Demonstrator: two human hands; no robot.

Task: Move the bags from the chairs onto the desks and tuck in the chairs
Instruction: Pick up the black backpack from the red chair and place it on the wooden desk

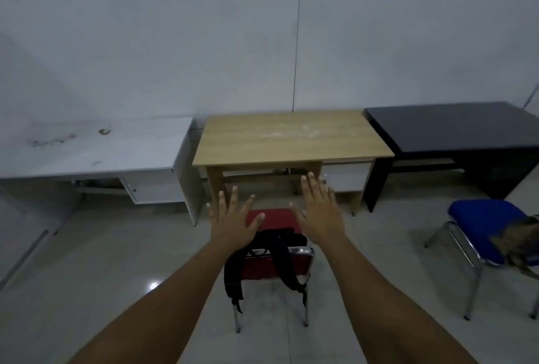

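Both hands reach forward at the middle of the frame, palms down, holding nothing. The left hand (233,219) has its fingers spread wide; the right hand (319,213) is flat and open too. Just below and between them a black backpack (278,258) hangs over the back of a red chair (272,219), its straps dangling behind. Beyond the chair stands a wooden desk (291,136), with a white desk (90,147) at the left and a black desk (455,127) at the right. At the right edge a blue chair (481,223) carries a brownish bag (522,242), partly cut off.
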